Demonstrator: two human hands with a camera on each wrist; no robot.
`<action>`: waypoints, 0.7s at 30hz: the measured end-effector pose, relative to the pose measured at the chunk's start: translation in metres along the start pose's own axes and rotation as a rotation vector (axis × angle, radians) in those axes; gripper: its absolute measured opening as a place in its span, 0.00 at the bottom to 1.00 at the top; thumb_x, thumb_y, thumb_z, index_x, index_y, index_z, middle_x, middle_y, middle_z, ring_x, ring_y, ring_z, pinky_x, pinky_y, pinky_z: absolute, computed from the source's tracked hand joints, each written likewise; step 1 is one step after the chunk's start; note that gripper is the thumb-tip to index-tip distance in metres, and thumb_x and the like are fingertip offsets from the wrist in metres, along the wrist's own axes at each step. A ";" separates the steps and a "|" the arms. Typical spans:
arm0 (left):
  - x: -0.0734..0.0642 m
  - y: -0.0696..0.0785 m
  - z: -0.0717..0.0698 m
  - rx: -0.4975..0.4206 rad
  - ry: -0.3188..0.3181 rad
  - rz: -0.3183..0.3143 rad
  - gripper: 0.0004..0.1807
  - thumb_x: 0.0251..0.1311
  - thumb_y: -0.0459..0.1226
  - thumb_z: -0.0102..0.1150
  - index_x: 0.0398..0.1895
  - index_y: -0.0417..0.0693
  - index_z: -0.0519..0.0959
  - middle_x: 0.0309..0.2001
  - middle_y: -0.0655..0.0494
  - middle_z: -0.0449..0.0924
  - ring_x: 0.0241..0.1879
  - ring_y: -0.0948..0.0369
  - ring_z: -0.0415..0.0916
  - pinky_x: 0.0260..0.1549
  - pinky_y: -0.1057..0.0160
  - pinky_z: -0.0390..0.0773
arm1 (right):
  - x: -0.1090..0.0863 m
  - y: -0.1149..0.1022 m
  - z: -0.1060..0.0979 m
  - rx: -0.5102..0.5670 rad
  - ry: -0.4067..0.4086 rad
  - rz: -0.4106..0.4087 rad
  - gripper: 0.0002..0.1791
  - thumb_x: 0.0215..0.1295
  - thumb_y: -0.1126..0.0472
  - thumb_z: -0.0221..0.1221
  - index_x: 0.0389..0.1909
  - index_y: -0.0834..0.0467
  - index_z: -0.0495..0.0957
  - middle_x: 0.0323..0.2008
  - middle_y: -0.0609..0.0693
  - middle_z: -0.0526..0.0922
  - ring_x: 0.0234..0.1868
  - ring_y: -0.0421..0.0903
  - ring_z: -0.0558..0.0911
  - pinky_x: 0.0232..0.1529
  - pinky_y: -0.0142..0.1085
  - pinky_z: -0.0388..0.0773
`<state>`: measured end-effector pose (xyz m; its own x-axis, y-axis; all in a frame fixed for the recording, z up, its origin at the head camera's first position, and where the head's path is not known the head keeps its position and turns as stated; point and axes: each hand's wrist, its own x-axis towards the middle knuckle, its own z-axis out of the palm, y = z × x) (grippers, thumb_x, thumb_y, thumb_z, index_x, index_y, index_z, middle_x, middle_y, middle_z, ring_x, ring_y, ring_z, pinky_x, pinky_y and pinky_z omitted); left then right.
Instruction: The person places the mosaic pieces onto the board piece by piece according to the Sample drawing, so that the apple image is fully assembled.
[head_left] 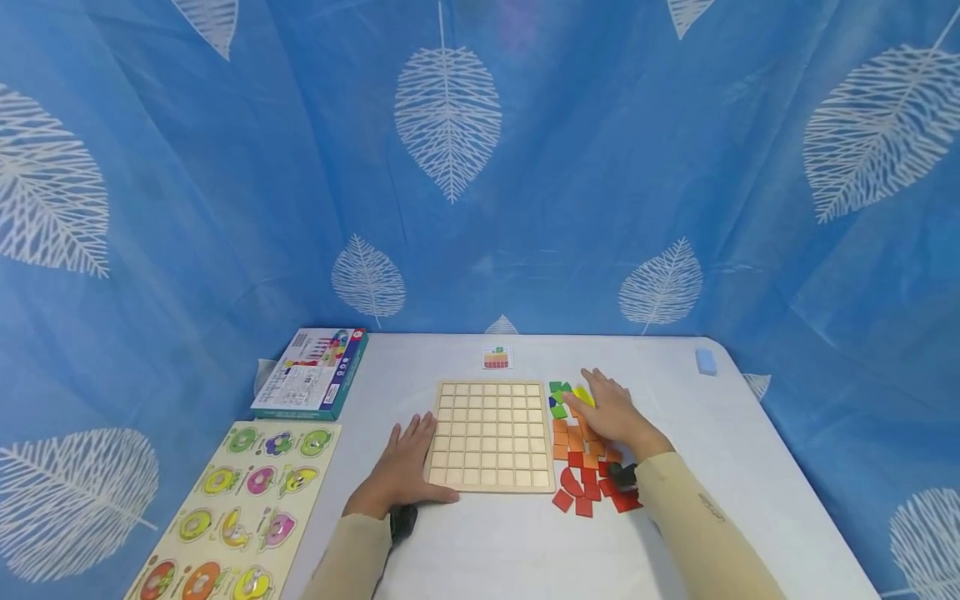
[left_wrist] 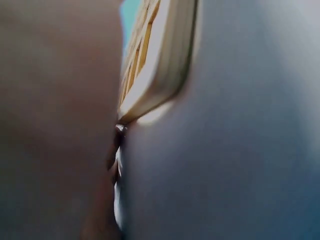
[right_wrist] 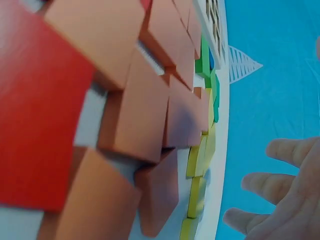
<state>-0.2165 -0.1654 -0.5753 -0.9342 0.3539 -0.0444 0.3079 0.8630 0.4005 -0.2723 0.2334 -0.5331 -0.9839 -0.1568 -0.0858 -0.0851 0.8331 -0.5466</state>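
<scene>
A square wooden grid board (head_left: 491, 437) with many shallow cells lies on the white table. My left hand (head_left: 405, 462) rests at its lower left corner, fingers and thumb spread along the edges. To the board's right lies a loose group of flat coloured blocks: green blocks (head_left: 558, 411) at the back, yellow blocks (right_wrist: 197, 197), orange blocks (head_left: 576, 439) in the middle and red blocks (head_left: 584, 506) in front. Over the yellow and orange ones is my right hand (head_left: 613, 412), its fingers extended and apart. In the right wrist view the fingers (right_wrist: 270, 187) hold nothing.
A small picture card (head_left: 497, 357) lies behind the board. At the left are a boxed game (head_left: 311, 371) and a fruit puzzle board (head_left: 240, 508). A light blue block (head_left: 706, 362) sits at the back right corner. A blue leaf-patterned curtain (head_left: 517, 167) surrounds the table.
</scene>
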 end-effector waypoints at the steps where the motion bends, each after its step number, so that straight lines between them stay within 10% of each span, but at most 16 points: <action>1: -0.001 0.000 0.001 -0.007 0.012 -0.006 0.81 0.30 0.77 0.74 0.83 0.38 0.55 0.82 0.44 0.53 0.82 0.46 0.44 0.77 0.40 0.39 | 0.001 -0.001 0.000 0.002 0.002 -0.002 0.53 0.76 0.29 0.49 0.83 0.66 0.51 0.81 0.71 0.49 0.79 0.74 0.47 0.73 0.72 0.36; 21: -0.003 -0.002 0.005 -0.023 0.071 -0.014 0.80 0.30 0.79 0.72 0.84 0.41 0.57 0.82 0.47 0.54 0.82 0.49 0.44 0.78 0.42 0.37 | 0.026 0.000 0.003 0.090 -0.067 -0.025 0.49 0.74 0.42 0.62 0.83 0.62 0.52 0.79 0.67 0.57 0.78 0.68 0.56 0.72 0.68 0.57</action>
<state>-0.2132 -0.1663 -0.5809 -0.9491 0.3148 0.0141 0.2911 0.8589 0.4214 -0.2971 0.2275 -0.5375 -0.9687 -0.2145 -0.1249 -0.0922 0.7781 -0.6214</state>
